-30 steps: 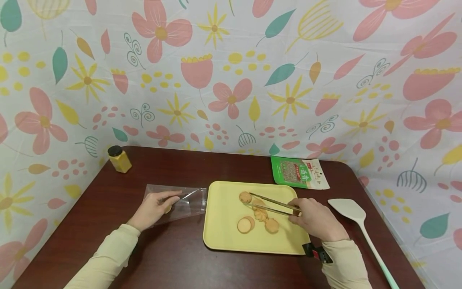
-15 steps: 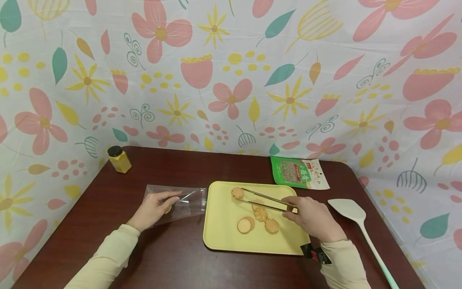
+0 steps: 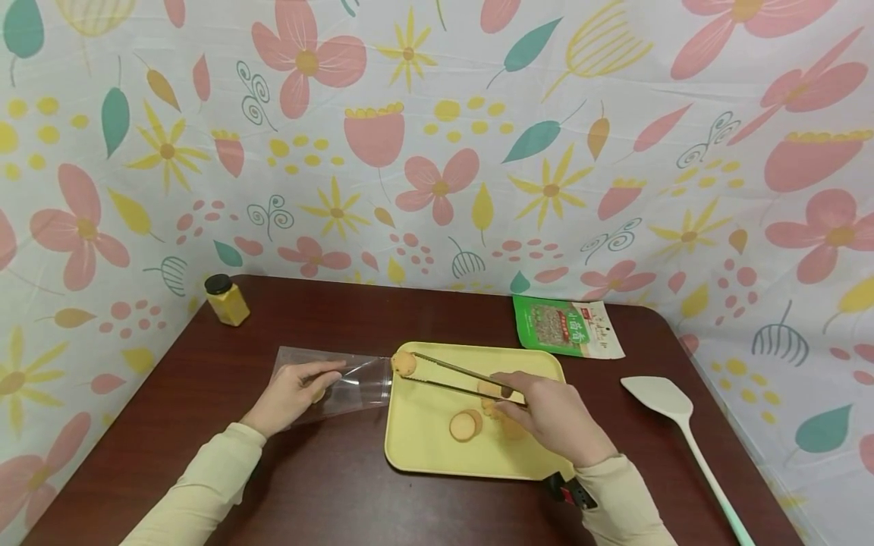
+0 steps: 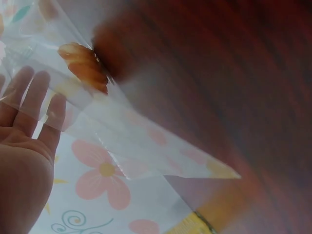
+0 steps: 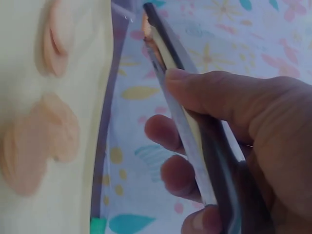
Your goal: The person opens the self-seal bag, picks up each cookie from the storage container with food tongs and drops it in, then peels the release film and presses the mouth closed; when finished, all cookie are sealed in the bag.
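My right hand (image 3: 556, 413) grips metal tongs (image 3: 457, 370), whose tips pinch a round cookie (image 3: 404, 363) at the left rim of the yellow tray (image 3: 423, 455), beside the mouth of a clear plastic bag (image 3: 365, 388). Several more cookies (image 3: 463, 426) lie on the tray, some partly behind that hand. Holding the bag from its left side is my left hand (image 3: 290, 390); in the left wrist view its fingers (image 4: 36, 92) lie against the film, and a ridged cookie (image 4: 84, 67) shows through the plastic.
A jar with a black lid (image 3: 227, 303) stands at the back left of the dark table (image 3: 328, 485). Behind the tray lies a green and white packet (image 3: 567, 327). A white spatula (image 3: 672, 409) lies to the right, and patterned cloth hangs behind the table.
My right hand and the tongs have moved left across the tray, carrying the cookie from its middle to the left rim by the bag. My left hand has stayed in place.
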A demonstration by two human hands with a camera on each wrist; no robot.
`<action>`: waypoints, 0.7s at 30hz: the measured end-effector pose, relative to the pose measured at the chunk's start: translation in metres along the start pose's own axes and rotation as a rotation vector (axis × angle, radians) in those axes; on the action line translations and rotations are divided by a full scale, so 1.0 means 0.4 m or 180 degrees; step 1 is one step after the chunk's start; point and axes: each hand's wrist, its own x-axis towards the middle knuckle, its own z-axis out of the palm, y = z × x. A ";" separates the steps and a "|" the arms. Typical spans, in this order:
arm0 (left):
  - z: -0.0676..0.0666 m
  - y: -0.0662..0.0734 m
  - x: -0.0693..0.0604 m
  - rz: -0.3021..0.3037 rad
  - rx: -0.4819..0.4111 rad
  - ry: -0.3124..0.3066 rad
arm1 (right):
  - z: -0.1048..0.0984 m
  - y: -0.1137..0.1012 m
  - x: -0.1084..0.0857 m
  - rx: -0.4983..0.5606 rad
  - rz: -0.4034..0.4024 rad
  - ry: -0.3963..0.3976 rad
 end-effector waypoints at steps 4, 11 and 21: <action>-0.001 0.003 0.000 -0.0005 -0.0006 -0.0009 | 0.025 -0.021 0.011 0.0000 -0.0143 -0.0012; -0.004 0.003 -0.001 0.0035 -0.0032 -0.0020 | 0.058 -0.052 0.025 -0.0206 -0.0346 0.0114; -0.005 0.002 -0.001 -0.0023 0.0019 -0.0010 | 0.079 -0.081 0.047 -0.0275 -0.0469 0.0109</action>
